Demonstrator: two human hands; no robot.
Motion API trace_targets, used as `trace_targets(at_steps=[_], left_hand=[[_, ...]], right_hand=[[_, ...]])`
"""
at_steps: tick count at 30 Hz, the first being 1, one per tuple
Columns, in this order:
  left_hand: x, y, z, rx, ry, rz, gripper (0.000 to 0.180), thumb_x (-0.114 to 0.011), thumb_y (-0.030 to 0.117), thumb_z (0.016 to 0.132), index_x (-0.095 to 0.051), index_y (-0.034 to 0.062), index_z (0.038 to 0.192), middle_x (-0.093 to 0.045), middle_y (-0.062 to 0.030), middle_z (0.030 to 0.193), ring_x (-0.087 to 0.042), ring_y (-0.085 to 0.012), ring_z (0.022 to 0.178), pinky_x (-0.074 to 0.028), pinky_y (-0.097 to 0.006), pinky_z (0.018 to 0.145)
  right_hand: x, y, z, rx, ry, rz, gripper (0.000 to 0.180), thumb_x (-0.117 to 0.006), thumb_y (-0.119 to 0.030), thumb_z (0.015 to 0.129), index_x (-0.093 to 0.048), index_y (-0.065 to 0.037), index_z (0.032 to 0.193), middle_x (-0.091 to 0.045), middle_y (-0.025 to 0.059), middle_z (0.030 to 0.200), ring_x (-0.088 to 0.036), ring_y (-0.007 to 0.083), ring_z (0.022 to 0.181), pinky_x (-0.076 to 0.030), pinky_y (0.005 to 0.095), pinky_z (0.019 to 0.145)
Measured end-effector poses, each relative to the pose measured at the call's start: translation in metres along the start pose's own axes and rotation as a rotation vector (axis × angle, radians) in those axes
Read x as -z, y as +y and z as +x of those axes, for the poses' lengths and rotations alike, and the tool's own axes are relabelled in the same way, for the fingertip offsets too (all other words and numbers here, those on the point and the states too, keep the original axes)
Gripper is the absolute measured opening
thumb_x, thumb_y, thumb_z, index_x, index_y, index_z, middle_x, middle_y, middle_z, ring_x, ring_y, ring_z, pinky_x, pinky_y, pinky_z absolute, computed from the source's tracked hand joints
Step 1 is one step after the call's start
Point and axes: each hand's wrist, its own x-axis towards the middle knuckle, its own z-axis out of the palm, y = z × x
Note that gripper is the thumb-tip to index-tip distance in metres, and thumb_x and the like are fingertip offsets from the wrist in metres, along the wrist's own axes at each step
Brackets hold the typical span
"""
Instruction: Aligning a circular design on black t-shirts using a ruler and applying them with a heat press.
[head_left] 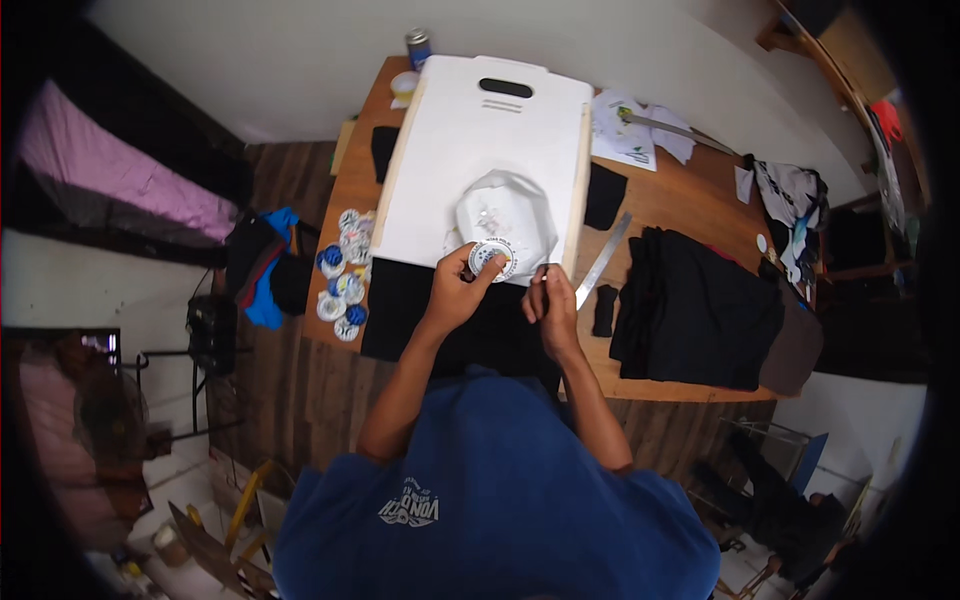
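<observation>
My left hand pinches a round white printed patch between thumb and fingers, its face turned up. Close on its right, my right hand has its fingers curled and pressed together; whatever may be in them is too small to make out. Just beyond both hands, a shallow white many-sided dish with small bits in it rests on a large white board. Black cloth extends from under the board's near edge.
Several round patches are clustered at the table's left edge. Right of the board lie a metal ruler, folded black garments and printed papers. A blue can stands at the far left corner.
</observation>
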Motion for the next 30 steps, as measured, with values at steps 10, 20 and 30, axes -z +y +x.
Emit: trace_targets(at_steps=[10,20,30], left_hand=[[0.185,-0.052,-0.066,0.077,0.587,0.291,0.023,-0.071,0.017,0.101,-0.066,-0.0008,0.114,-0.072,-0.0075,0.102,-0.069,-0.0129,0.094,-0.055,-0.028,0.082],[0.301,-0.097,-0.059,0.206,0.591,0.980,0.067,-0.077,0.034,0.093,-0.050,0.0076,0.147,-0.055,-0.0252,0.137,-0.056,-0.0419,0.128,-0.047,-0.050,0.104],[0.375,-0.117,-0.152,0.169,0.458,0.747,0.031,-0.066,0.012,0.097,-0.065,0.0058,0.127,-0.066,-0.0116,0.109,-0.066,-0.0250,0.087,-0.053,-0.036,0.076]], right_hand=[[-0.022,0.059,-0.043,-0.359,-0.115,-0.251,0.033,-0.048,-0.021,0.111,-0.050,-0.005,0.140,-0.056,0.0044,0.082,-0.055,0.0136,0.073,-0.046,0.0270,0.072],[-0.143,0.205,-0.023,-0.374,-0.561,-0.348,0.043,-0.054,-0.011,0.110,-0.038,-0.003,0.149,-0.062,0.0037,0.095,-0.059,0.0096,0.079,-0.052,0.0259,0.070],[-0.230,0.311,0.032,-0.372,-0.255,-0.512,0.062,-0.055,-0.022,0.110,-0.024,-0.008,0.162,-0.068,0.0088,0.101,-0.066,0.0134,0.077,-0.054,0.0283,0.065]])
